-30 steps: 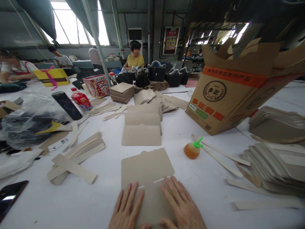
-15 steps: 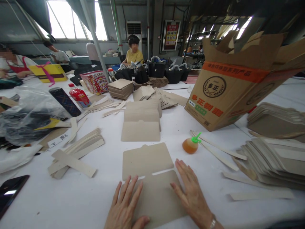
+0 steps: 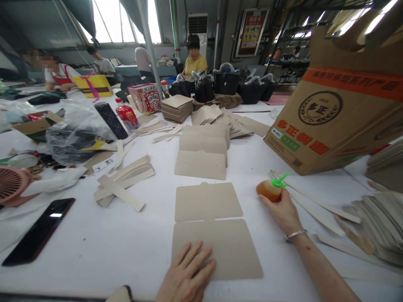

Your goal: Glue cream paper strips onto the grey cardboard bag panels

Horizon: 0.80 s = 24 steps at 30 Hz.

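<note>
My left hand (image 3: 190,272) lies with fingers spread on the lower left of a beige cardboard panel (image 3: 233,247). Just beyond it, a second cardboard panel (image 3: 206,202) with a small tab on its far edge lies flat, almost touching the first. Off to the right, my right hand (image 3: 281,209) is wrapped around a small squeeze bottle (image 3: 269,190) of amber liquid with a green nozzle. The bottle is tilted, its nozzle pointing up and right. Farther back, a fanned row of similar panels (image 3: 201,163) lies in line with these two.
A large carton (image 3: 302,147) stands at the right, near cardboard strips (image 3: 317,209) and stacked panels (image 3: 380,226). On the left are more strips (image 3: 122,188), a phone (image 3: 39,230) and a pink fan (image 3: 12,184). Black bags (image 3: 226,82) and a person in yellow (image 3: 195,65) are across the table.
My right hand has left the near panel and closed around the squeeze bottle. My left hand stays on the panel, slightly nearer its lower edge. The view has swung left.
</note>
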Motion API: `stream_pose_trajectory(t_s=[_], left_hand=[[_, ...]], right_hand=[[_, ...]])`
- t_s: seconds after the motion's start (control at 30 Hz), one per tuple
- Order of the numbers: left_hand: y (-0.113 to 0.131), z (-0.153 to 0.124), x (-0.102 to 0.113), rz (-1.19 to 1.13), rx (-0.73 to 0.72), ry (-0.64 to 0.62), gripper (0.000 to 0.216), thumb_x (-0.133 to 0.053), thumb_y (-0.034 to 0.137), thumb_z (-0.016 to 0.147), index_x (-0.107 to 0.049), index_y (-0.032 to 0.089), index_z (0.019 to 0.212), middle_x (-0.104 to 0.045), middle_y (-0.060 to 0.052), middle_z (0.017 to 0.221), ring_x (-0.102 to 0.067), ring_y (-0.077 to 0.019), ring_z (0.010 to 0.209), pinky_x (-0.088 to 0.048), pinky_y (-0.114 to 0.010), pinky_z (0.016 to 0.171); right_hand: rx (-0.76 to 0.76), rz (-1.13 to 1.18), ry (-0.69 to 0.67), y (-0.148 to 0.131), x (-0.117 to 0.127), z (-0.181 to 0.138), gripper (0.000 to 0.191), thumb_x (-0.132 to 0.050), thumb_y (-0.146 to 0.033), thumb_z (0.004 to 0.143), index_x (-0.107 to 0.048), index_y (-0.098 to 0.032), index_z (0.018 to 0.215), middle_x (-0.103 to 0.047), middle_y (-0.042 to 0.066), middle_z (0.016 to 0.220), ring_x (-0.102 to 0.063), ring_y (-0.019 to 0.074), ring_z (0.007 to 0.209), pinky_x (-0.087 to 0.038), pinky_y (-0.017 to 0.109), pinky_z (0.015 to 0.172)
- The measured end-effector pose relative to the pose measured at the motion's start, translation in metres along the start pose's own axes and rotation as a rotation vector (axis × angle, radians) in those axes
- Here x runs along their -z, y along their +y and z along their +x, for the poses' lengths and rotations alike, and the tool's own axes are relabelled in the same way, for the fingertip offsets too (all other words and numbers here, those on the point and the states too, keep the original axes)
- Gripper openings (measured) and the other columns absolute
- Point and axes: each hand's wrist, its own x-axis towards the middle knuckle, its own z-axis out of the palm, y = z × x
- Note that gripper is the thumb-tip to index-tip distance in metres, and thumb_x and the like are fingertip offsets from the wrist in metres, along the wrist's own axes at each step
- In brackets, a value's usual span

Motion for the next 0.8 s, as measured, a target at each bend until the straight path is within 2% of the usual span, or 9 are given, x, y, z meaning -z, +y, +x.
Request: stream_pose_trajectory(t_s=[0.1, 0.23, 0.33, 0.4, 0.53, 0.6, 0.73, 0.8], left_hand=[[0.004, -0.004, 0.004, -0.006, -0.02, 0.051, 0.04, -0.049, 0.013, 0.08, -0.056, 0.023, 0.118, -0.059, 0.001, 0.125, -0.055, -0.0207, 0.115, -0.048, -0.032, 0.095], [0.008, -0.009, 0.003, -0.014, -0.013, 0.069, 0.037, -0.049, 0.013, 0.083, -0.056, 0.02, 0.118, -0.062, 0.0, 0.121, -0.06, -0.0198, 0.108, -0.052, -0.029, 0.088], [0.01, -0.01, 0.002, -0.045, 0.001, 0.086, 0.04, -0.047, 0.01, 0.081, -0.055, 0.019, 0.12, -0.062, 0.0, 0.121, -0.058, -0.0187, 0.11, -0.05, -0.028, 0.09], [0.011, -0.01, 0.001, -0.046, 0.016, 0.123, 0.039, -0.048, 0.011, 0.082, -0.055, 0.02, 0.119, -0.063, 0.0, 0.119, -0.058, -0.0169, 0.109, -0.048, -0.025, 0.09], [0.014, -0.003, 0.002, 0.008, 0.052, 0.264, 0.031, -0.052, 0.032, 0.086, -0.06, 0.021, 0.114, -0.068, 0.0, 0.109, -0.061, -0.0152, 0.1, -0.049, -0.023, 0.086], [0.017, 0.005, 0.002, 0.041, 0.039, 0.341, 0.031, -0.049, 0.038, 0.087, -0.063, 0.02, 0.109, -0.069, 0.0, 0.104, -0.062, -0.0149, 0.096, -0.049, -0.024, 0.084], [0.026, 0.023, -0.002, 0.052, -0.018, 0.434, 0.028, -0.044, 0.037, 0.091, -0.066, 0.024, 0.1, -0.07, 0.004, 0.101, -0.062, -0.0126, 0.094, -0.046, -0.024, 0.082], [0.032, 0.031, -0.006, 0.042, -0.022, 0.445, 0.03, -0.04, 0.039, 0.092, -0.066, 0.025, 0.099, -0.07, 0.005, 0.101, -0.062, -0.0117, 0.093, -0.044, -0.023, 0.08]], right_hand=[[-0.003, 0.075, 0.031, -0.005, -0.004, 0.005, 0.061, -0.076, -0.048, 0.054, -0.057, -0.016, 0.102, -0.06, 0.007, 0.092, -0.056, 0.03, 0.089, -0.04, 0.05, 0.087], [-0.009, 0.319, -0.001, -0.014, 0.01, -0.005, 0.063, -0.075, -0.047, 0.057, -0.053, -0.02, 0.11, -0.06, 0.005, 0.101, -0.059, 0.0248, 0.09, -0.046, 0.043, 0.086], [-0.013, 0.49, -0.079, -0.026, 0.038, -0.026, 0.06, -0.074, -0.043, 0.059, -0.053, -0.025, 0.112, -0.06, 0.004, 0.107, -0.06, 0.0234, 0.093, -0.051, 0.04, 0.082], [-0.072, 0.62, -0.104, -0.034, 0.062, -0.044, 0.053, -0.073, -0.04, 0.061, -0.056, -0.028, 0.11, -0.06, 0.003, 0.112, -0.06, 0.0239, 0.096, -0.053, 0.039, 0.081], [-0.325, 0.958, 0.069, -0.042, 0.102, -0.083, 0.032, -0.067, -0.04, 0.071, -0.062, -0.035, 0.102, -0.055, -0.001, 0.122, -0.058, 0.021, 0.096, -0.057, 0.035, 0.072], [-0.373, 0.972, 0.094, -0.04, 0.114, -0.101, 0.033, -0.068, -0.04, 0.071, -0.061, -0.034, 0.103, -0.056, -0.001, 0.119, -0.057, 0.0214, 0.094, -0.058, 0.035, 0.066], [-0.398, 0.798, -0.135, -0.026, 0.124, -0.131, 0.049, -0.077, -0.03, 0.064, -0.059, -0.03, 0.109, -0.062, 0.002, 0.111, -0.059, 0.0232, 0.089, -0.058, 0.035, 0.067], [-0.444, 0.831, -0.143, -0.023, 0.123, -0.141, 0.05, -0.078, -0.031, 0.063, -0.059, -0.028, 0.109, -0.063, 0.004, 0.11, -0.06, 0.022, 0.088, -0.057, 0.031, 0.067]])
